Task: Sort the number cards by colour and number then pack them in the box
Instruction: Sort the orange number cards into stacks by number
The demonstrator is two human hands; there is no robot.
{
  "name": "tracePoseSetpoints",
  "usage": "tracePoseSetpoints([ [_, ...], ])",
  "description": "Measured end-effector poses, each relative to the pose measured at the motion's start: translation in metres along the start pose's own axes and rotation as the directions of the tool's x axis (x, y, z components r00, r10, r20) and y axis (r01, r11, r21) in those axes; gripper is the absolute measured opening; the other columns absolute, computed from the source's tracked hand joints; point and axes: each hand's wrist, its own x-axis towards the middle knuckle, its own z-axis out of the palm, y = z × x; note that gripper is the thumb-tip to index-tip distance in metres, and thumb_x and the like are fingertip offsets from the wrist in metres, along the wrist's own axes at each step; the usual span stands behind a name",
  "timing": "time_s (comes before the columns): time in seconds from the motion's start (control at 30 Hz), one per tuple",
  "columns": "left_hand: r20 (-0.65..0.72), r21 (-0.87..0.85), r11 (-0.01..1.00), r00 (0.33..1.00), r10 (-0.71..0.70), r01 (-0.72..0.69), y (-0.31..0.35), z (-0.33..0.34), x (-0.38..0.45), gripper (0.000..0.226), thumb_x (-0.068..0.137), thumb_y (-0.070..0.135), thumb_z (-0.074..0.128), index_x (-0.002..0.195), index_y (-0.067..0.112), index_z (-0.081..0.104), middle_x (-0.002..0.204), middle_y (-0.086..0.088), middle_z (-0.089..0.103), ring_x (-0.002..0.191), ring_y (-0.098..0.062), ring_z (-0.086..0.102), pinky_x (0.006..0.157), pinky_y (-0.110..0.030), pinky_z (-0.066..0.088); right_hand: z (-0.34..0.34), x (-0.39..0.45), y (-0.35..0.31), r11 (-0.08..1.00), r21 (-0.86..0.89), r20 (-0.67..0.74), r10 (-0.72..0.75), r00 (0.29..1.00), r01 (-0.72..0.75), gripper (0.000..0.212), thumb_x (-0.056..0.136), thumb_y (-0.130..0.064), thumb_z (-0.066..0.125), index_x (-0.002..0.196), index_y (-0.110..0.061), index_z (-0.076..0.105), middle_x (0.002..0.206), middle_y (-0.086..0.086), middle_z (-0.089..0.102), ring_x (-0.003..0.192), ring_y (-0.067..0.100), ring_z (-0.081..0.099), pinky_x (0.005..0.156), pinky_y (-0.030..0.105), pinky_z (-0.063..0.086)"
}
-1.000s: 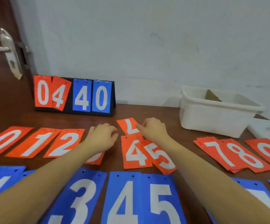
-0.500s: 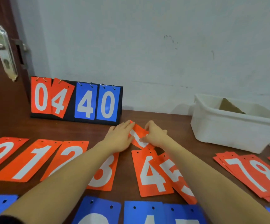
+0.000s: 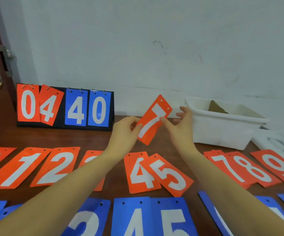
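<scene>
Orange 7 card [image 3: 152,120] between both hands, aloft.

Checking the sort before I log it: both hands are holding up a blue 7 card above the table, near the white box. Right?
Not quite. The head view shows the 7 card is orange, not blue. The left hand and right hand do hold it above the table, near the white box.

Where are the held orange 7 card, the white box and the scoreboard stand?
orange 7 card [image 3: 152,120]: head view, on the white digit mid-card.
white box [image 3: 222,132]: head view, on its front wall.
scoreboard stand [image 3: 111,109]: head view, on its black right edge.
</scene>
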Motion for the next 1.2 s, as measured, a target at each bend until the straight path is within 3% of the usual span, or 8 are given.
tracePoseSetpoints([
  [0.13, 0.073, -0.204, 0.976, 0.996, -0.058, 0.072, 0.042, 0.049, -0.019, 0.013, 0.084, 0.013, 0.062, 0.094, 0.022, 0.063, 0.083, 0.001, 0.067, 0.079, -0.014, 0.063, 0.073, -0.024, 0.050, -0.056, -0.023, 0.008, 0.954, 0.216, 0.010, 0.212, 0.977, -0.209, 0.054, 0.085, -0.009, 0.066, 0.127, -0.012, 0.033, 0.091, 0.003, 0.063, 0.089, 0.016, 0.062, 0.072, 0.019, 0.052],
  [0.23, 0.122, -0.257, 0.964, 0.992, -0.033, 0.064, 0.069, 0.088, -0.032, 0.027, 0.081, 0.012, 0.064, 0.102, 0.026, 0.055, 0.079, -0.002, 0.064, 0.069, -0.015, 0.058, 0.067, -0.024, 0.047, -0.095, -0.032, 0.011, 0.950, 0.232, -0.066, 0.229, 0.971, -0.208, 0.036, 0.086, 0.000, 0.059, 0.113, -0.014, 0.039, 0.099, 0.011, 0.063, 0.083, 0.018, 0.063, 0.059, 0.017, 0.051],
  [0.33, 0.255, -0.193, 0.981, 0.967, 0.024, 0.026, 0.083, 0.120, -0.039, 0.029, 0.083, 0.017, 0.065, 0.110, 0.019, 0.056, 0.085, -0.002, 0.065, 0.069, -0.009, 0.056, 0.071, -0.021, 0.045, -0.137, -0.026, 0.022, 0.989, 0.048, -0.144, 0.149, 0.978, -0.143, 0.032, 0.084, -0.001, 0.058, 0.113, -0.014, 0.051, 0.099, 0.008, 0.064, 0.083, 0.017, 0.063, 0.064, 0.023, 0.053],
  [0.43, 0.449, 0.131, 0.981, 0.891, 0.067, -0.140, 0.079, 0.145, -0.041, 0.032, 0.091, 0.031, 0.053, 0.120, 0.019, 0.056, 0.117, -0.003, 0.060, 0.103, -0.018, 0.058, 0.092, -0.030, 0.042, -0.176, -0.011, 0.045, 0.959, -0.237, -0.105, 0.133, 0.986, -0.155, 0.030, 0.082, -0.004, 0.060, 0.109, -0.016, 0.064, 0.093, 0.005, 0.066, 0.086, 0.021, 0.063, 0.075, 0.030, 0.050],
  [0.57, 0.701, 0.350, 0.840, 0.711, 0.058, -0.414, 0.067, 0.170, -0.047, 0.044, 0.095, 0.039, 0.038, 0.137, 0.026, 0.039, 0.145, 0.002, 0.039, 0.131, -0.023, 0.038, 0.104, -0.042, 0.027, -0.200, -0.002, 0.082, 0.786, -0.603, 0.016, 0.178, 0.984, -0.133, 0.033, 0.082, -0.003, 0.057, 0.113, -0.008, 0.066, 0.112, 0.011, 0.068, 0.104, 0.026, 0.061, 0.085, 0.024, 0.041],
  [0.73, 0.754, 0.372, 0.795, 0.655, 0.042, -0.479, 0.062, 0.180, -0.043, 0.042, 0.098, 0.040, 0.031, 0.135, 0.026, 0.042, 0.143, 0.006, 0.041, 0.132, -0.016, 0.036, 0.105, -0.039, 0.024, -0.202, -0.002, 0.105, 0.484, -0.859, -0.021, 0.288, 0.957, -0.165, 0.026, 0.091, -0.027, 0.053, 0.114, -0.027, 0.066, 0.126, 0.007, 0.048, 0.120, 0.031, 0.041, 0.102, 0.038, 0.031],
  [1.03, 0.491, 0.578, 0.665, 0.852, 0.179, -0.473, 0.066, 0.081, -0.043, 0.042, 0.092, 0.040, 0.030, 0.123, 0.021, 0.051, 0.129, 0.003, 0.053, 0.119, -0.021, 0.047, 0.096, -0.035, 0.030, -0.125, -0.026, 0.046, 0.613, -0.768, 0.261, 0.040, 0.964, 0.183, 0.025, 0.090, -0.026, 0.052, 0.108, -0.014, 0.063, 0.109, 0.009, 0.056, 0.104, 0.028, 0.055, 0.089, 0.039, 0.043],
  [1.2, 0.397, 0.694, 0.628, 0.915, 0.075, -0.353, 0.042, -0.022, -0.073, 0.054, 0.089, 0.045, 0.017, 0.122, 0.021, 0.051, 0.127, 0.003, 0.053, 0.117, -0.019, 0.047, 0.097, -0.035, 0.030, -0.057, -0.066, 0.010, 0.672, -0.657, 0.425, -0.044, 0.904, 0.341, 0.021, 0.090, -0.026, 0.050, 0.101, -0.014, 0.065, 0.098, 0.006, 0.059, 0.092, 0.028, 0.060, 0.083, 0.039, 0.047],
])
